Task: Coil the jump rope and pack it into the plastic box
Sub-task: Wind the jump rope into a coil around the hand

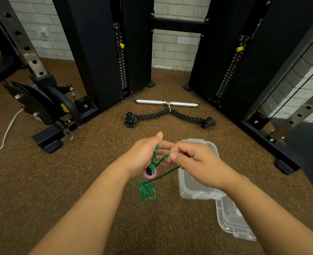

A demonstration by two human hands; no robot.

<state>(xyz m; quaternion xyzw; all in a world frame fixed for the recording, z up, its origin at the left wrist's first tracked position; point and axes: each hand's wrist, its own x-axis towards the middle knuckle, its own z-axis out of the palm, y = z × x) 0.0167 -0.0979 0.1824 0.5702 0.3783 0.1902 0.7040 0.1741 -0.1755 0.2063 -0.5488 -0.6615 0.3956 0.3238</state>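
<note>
From my remote seat I saw a speckled brown rubber floor [78, 181] running back to a white painted brick wall [170, 52]. Two tall black weight-stack towers [100, 52] stood against it, joined by a black crossbar [177, 24], and each carried a yellow selector pin [122, 45]. Between their feet lay a short chrome straight bar [166, 103], and just in front of it a black braided triceps rope with knotted ends [170, 117]. At the left a perforated steel upright [21, 39] rose above a black pulley housing [34, 105], and a thin white cord [5, 133] trailed across the floor.
</note>
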